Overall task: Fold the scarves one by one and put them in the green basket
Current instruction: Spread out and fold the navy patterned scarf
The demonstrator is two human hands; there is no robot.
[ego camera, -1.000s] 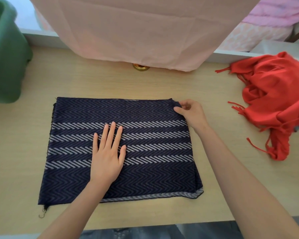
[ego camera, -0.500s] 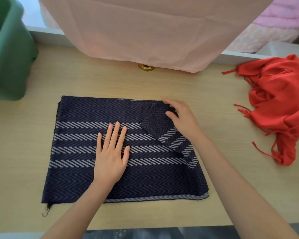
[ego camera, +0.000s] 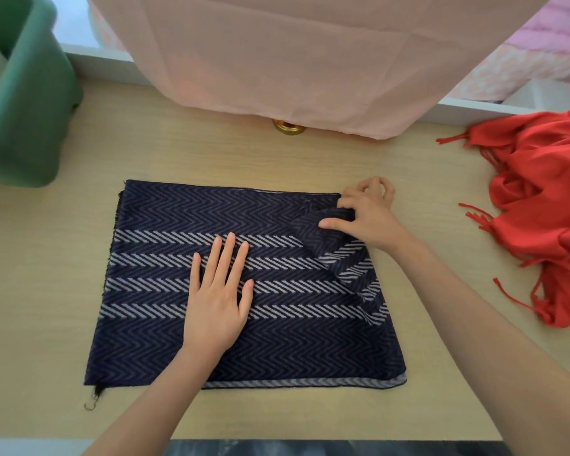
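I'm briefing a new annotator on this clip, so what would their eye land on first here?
The dark navy scarf with pale zigzag stripes, spread in the middle of the light wooden table, with the left hand flat on it and the right hand pinching its turned-over far right corner. Next, the crumpled bright red fringed scarf at the table's right edge and the green plastic basket at far left.

A: How many scarves lie on the desk (ego camera: 310,159)?
B: Two: one navy scarf (ego camera: 165,225) at centre frame, one red scarf (ego camera: 540,205) at the right edge.
A: Baskets?
B: One green basket (ego camera: 23,120), upper left.
A: Hands?
B: Two: a left hand (ego camera: 216,301) at centre, a right hand (ego camera: 366,215) right of centre.
A: Anything else?
B: One pink cloth (ego camera: 293,60) along the top, one small brass object (ego camera: 288,128) just below it.
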